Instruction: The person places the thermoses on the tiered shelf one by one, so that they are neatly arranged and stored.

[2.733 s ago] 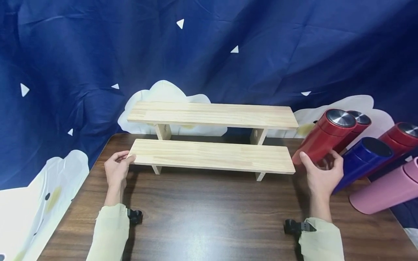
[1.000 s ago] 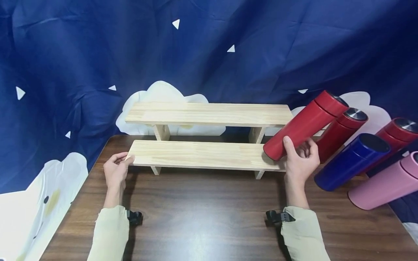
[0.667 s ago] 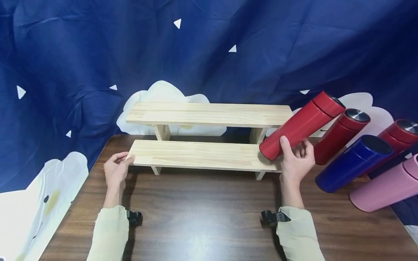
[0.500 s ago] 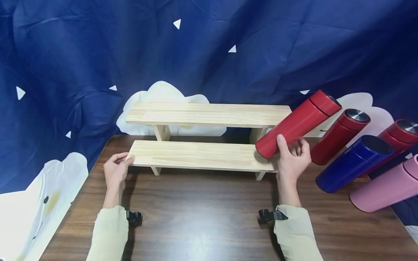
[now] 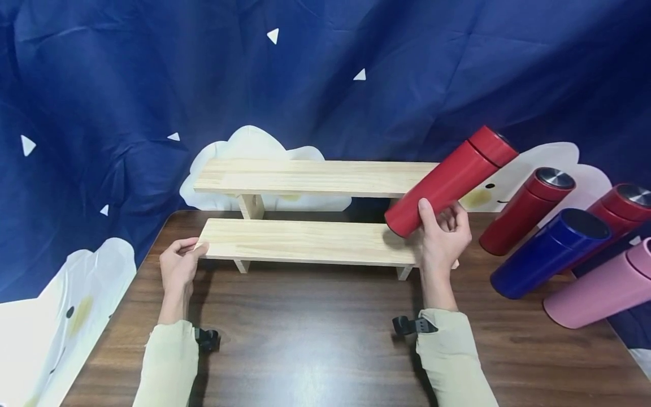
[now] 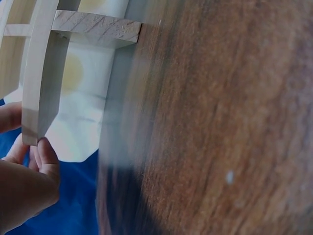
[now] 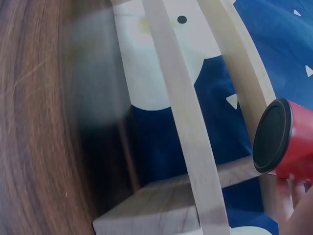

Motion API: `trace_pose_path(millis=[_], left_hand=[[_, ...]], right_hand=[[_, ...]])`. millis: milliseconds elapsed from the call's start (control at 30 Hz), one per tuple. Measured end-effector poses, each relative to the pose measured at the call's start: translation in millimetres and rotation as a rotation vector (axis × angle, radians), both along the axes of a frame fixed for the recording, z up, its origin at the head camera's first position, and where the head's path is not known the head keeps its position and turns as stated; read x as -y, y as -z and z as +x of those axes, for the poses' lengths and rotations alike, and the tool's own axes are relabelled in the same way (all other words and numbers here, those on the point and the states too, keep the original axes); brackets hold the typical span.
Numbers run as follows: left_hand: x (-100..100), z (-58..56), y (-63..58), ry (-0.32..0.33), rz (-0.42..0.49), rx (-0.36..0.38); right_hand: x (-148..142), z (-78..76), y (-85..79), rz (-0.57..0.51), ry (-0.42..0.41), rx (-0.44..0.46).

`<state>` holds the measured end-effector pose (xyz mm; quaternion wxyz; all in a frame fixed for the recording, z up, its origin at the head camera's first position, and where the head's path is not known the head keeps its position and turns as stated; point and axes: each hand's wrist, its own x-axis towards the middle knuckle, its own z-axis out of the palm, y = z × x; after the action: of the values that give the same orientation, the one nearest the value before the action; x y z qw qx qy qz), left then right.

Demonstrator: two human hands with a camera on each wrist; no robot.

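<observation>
Red thermos bottle [image 5: 447,182] shifted left and slightly up since half a second ago; right hand [image 5: 443,240] grips it, base held above right part of lower shelf board [image 5: 300,243], body hiding right end of upper shelf board [image 5: 305,177] in head view. Left hand [image 5: 178,263] pinches lower board's left end, unmoved. Farther right on brown tabletop [image 5: 305,328]: second red bottle [image 5: 524,215], blue bottle [image 5: 546,257], third red bottle [image 5: 616,212], pink bottle [image 5: 597,288].

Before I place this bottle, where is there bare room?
Free: upper board, left of the held red bottle; lower board, between the left hand and that bottle; tabletop between the sleeves. Crowded: tabletop's right side, with blue bottle, pink bottle, two more red bottles.
</observation>
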<state>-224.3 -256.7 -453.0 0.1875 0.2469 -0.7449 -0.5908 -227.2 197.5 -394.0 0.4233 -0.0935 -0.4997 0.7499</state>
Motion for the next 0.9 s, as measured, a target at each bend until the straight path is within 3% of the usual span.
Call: trace_pose_path(millis=[333, 900], left_hand=[[0, 1.8, -0.3, -0.004, -0.002, -0.001], [-2, 1.2, -1.3, -0.006, 0.011, -0.023]], right_hand=[[16, -0.1, -6.9, -0.061, -0.155, -0.019], [40, -5.8, -24.4, -0.02, -0.207, -0.032]])
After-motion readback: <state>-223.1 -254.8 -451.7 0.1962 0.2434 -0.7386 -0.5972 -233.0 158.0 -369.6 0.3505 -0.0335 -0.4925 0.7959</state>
